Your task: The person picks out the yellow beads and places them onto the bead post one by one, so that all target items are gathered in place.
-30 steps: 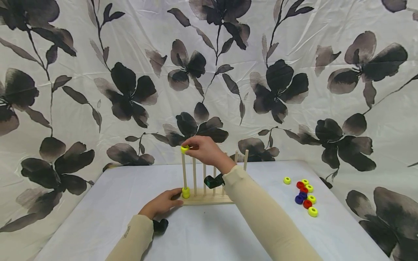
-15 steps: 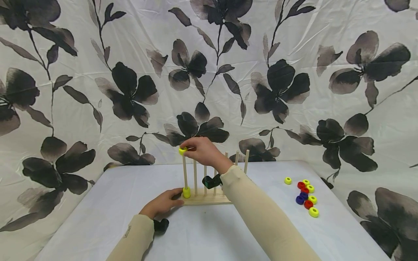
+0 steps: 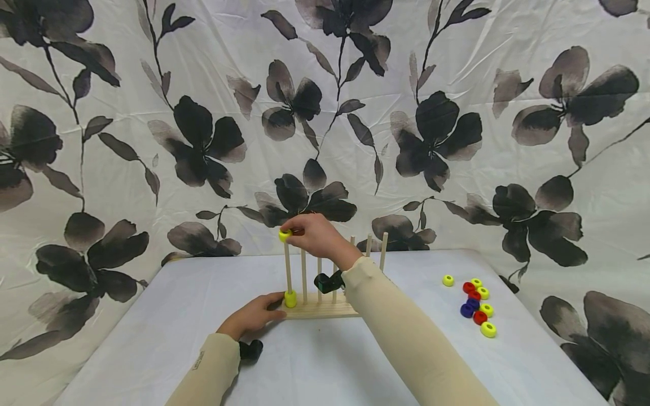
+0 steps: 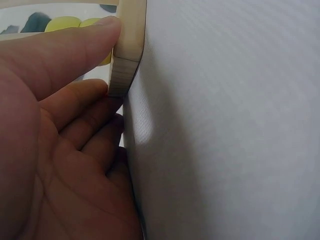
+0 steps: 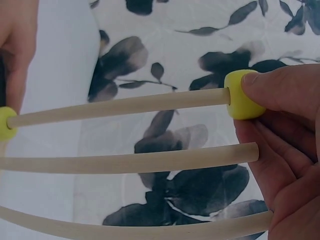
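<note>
Yellow bead (image 3: 285, 237) pinched by right hand (image 3: 320, 235); two yellow beads (image 3: 290, 299) on peg (image 3: 288, 268); left hand (image 3: 254, 316) gripping base (image 3: 322, 310); ten loose beads (image 3: 473, 304).

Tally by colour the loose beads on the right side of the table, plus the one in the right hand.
Yellow beads: 6 (5 loose on the table, 1 held by the right hand)
Red beads: 3
Blue beads: 2
Total: 11
</note>
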### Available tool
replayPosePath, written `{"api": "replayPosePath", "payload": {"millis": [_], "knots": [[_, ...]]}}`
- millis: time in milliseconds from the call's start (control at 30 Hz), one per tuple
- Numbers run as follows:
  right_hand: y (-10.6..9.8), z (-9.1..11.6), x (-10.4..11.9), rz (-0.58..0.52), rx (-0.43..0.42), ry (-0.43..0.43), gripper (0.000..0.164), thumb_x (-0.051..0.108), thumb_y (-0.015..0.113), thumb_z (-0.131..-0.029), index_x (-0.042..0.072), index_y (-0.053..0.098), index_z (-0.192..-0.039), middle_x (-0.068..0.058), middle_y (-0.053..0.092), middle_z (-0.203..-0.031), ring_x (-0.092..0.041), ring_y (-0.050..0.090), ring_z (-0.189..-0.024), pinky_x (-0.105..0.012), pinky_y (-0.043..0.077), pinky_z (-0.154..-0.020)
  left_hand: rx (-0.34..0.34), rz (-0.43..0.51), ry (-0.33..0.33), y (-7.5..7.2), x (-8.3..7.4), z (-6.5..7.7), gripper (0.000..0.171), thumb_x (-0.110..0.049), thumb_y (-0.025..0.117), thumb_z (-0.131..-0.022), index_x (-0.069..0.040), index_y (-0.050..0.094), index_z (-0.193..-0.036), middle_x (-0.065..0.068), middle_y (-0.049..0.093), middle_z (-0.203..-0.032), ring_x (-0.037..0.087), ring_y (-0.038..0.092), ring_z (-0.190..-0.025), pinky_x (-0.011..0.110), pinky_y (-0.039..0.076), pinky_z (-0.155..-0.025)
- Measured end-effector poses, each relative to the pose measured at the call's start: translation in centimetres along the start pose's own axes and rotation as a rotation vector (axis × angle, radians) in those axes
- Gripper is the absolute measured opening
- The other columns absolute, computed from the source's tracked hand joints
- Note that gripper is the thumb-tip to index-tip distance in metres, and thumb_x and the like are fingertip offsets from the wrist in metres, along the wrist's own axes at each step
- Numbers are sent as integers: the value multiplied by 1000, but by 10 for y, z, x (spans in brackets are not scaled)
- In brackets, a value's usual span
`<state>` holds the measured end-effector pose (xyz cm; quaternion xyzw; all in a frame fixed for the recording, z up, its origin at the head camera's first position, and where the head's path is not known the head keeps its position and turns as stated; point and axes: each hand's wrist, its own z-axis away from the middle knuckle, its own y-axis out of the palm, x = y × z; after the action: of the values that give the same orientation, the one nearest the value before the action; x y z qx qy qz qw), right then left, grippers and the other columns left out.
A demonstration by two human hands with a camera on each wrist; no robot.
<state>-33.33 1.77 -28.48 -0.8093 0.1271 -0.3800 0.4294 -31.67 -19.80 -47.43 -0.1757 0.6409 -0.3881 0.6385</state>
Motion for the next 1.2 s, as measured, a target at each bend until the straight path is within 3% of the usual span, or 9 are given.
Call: {"api": "replayPosePath", "payload": {"millis": [500, 800, 1200], "knots": [[-1, 2, 4, 82, 13, 11, 26, 20, 64, -94, 15, 69, -119, -1, 69, -120, -15, 65, -107, -29, 54, -90, 3, -6, 11, -1, -1, 0, 62, -30, 68, -89, -11, 47, -144, 15, 45, -150, 39, 34, -142, 60, 26, -115], [-1, 4, 0, 58, 3, -21, 26, 20, 62, -95, 16, 69, -120, 1, 68, -121, -14, 64, -108, -28, 54, -91, 8, -14, -10, -1, -3, 1, 63, -30, 68, -90, -10, 45, -145, 15, 43, -151, 40, 32, -143, 61, 26, -115], [-16, 15, -4, 66, -35, -50, 27, 19, 61, -95, 16, 68, -121, 0, 67, -124, -17, 64, -113, -33, 53, -96, 16, -17, -15, 0, -4, 3, 64, -30, 66, -92, -11, 41, -147, 15, 41, -152, 40, 31, -143, 60, 25, -116]]}}
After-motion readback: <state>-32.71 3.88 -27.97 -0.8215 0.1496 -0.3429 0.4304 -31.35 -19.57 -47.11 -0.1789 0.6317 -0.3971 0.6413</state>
